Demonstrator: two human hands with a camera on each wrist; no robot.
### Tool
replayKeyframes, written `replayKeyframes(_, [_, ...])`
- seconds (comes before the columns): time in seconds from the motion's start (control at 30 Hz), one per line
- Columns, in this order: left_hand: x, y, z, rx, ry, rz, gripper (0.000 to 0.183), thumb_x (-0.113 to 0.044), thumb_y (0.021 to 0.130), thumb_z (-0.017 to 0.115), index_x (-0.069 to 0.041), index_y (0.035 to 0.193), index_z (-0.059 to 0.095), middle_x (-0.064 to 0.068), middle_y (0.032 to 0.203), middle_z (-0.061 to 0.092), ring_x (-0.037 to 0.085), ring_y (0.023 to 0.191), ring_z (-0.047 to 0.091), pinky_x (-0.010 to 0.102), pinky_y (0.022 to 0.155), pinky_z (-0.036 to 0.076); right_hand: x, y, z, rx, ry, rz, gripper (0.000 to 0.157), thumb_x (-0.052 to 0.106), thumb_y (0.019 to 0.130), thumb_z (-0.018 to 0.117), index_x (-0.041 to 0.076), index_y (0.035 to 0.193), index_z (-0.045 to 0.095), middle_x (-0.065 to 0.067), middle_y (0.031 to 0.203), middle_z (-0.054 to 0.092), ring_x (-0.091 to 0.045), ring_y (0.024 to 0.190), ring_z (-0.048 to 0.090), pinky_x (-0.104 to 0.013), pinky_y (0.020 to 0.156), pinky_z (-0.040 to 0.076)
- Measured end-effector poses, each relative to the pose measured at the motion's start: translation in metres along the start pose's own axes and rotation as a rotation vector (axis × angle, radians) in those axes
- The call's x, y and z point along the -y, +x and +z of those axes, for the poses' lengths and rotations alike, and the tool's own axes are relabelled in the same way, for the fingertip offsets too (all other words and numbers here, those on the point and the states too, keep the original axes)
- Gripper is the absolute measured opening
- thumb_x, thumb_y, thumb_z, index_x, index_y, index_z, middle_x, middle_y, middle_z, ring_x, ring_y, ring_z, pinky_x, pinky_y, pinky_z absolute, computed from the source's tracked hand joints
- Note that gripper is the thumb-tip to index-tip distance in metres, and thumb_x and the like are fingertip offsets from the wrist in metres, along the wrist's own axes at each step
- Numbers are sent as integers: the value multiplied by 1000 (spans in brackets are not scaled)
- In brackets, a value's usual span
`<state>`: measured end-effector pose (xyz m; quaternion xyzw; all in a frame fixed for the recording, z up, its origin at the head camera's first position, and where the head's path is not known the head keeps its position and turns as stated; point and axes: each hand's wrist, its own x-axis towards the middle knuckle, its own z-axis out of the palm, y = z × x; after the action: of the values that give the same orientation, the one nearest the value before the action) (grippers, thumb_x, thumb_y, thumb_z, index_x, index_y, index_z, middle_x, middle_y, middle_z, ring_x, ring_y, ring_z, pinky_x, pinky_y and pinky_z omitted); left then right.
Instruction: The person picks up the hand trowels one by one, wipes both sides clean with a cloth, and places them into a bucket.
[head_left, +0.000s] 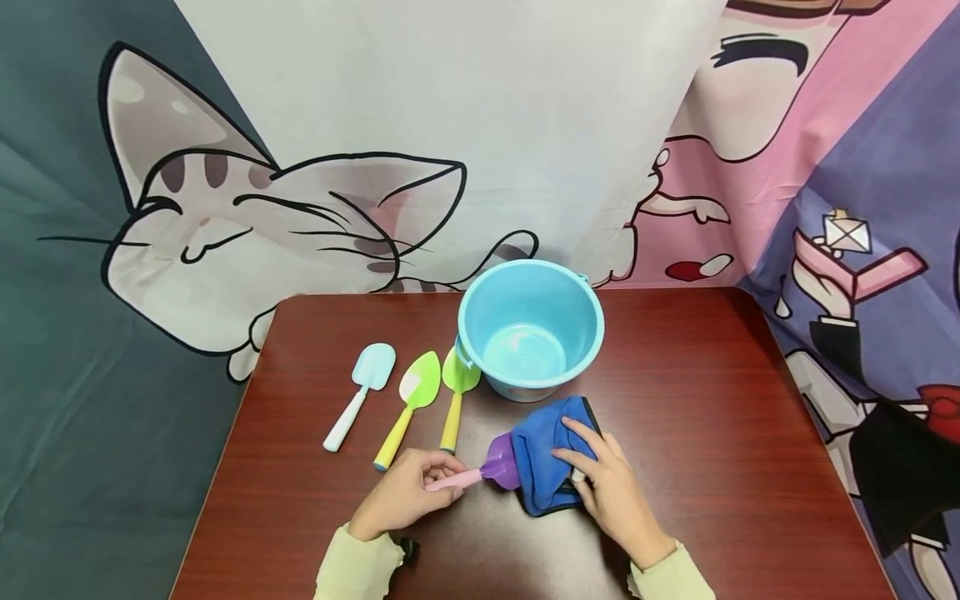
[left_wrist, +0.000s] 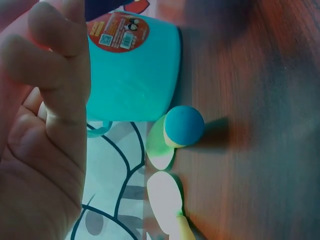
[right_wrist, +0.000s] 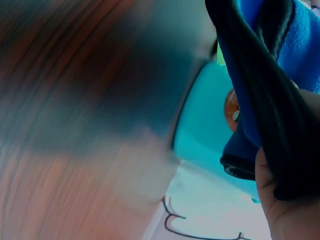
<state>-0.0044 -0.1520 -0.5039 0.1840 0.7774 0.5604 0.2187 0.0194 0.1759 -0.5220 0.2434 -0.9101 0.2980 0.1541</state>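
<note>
While pinching the purple shovel near centre with the left grip, now clasping blue cloth over it with the right grip, apparently mid-wipe, beside three shovels farther left, impossible to call wiped!

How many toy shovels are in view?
4: a pale blue shovel leftmost, a green shovel beside it, another green shovel partly hidden by the bucket, and a purple shovel in the left hand, partly covered by the blue cloth.
</note>
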Motion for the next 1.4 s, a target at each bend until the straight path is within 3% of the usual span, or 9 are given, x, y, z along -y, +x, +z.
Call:
replayKeyframes(0.17, [3,1,-1,1,-15,9,18,-2,86,75,-12,100,74,-2,83,70,11,71,66,28,65,56,-7,-5,-9,-56,-16,20,47,-13,71,74,16,108,76,-11,144,54,-28,108,52,-37,77,44])
replayKeyframes(0.4, [6,0,-3,-29,18,-25,14,-9,88,75,-12,102,73,-3,82,69,8,70,65,25,65,54,-12,-9,-15,-167,73,-10,40,-5,78,60,17,107,76,-13,141,57,-27,105,52,-26,76,36])
replayKeyframes(0.63, [9,3,0,-31,46,-48,14,-9,88,75,-12,101,73,-4,82,69,8,69,65,25,66,54,1,-3,-12,-206,217,-103,25,18,103,52,16,110,76,-18,139,57,-23,101,50,-22,76,32])
replayKeyframes(0.73, [10,5,4,-30,69,-43,12,-10,87,76,-13,99,74,-5,81,69,8,69,65,25,66,54,9,1,-8,-204,271,-142,26,24,106,52,15,110,76,-19,138,57,-23,102,50,-22,77,32])
replayKeyframes(0.93, [9,8,8,-26,74,-25,7,-19,89,76,-16,96,75,-7,79,69,7,69,65,25,65,54,20,7,-3,-155,319,-175,23,17,103,54,15,114,75,-19,140,56,-20,100,47,-23,78,31])
replayKeyframes(1.1, [7,10,11,-27,72,1,14,-10,84,77,-16,96,74,-8,80,69,6,72,66,25,67,55,24,8,-1,-95,298,-158,24,13,98,60,18,117,74,-16,143,54,-18,100,46,-22,78,32])
replayKeyframes(1.27, [3,10,13,-25,76,21,14,-5,84,76,-13,95,73,-6,79,69,4,70,64,24,65,54,24,7,0,-46,256,-125,43,1,83,65,23,119,73,-11,147,51,-20,107,48,-22,85,32])
replayKeyframes(1.4, [-10,9,13,-20,76,45,11,1,83,74,-5,93,72,-1,76,68,4,67,61,24,63,53,23,6,0,-2,212,-109,50,-1,80,69,25,122,72,-8,150,49,-22,112,49,-22,90,32])
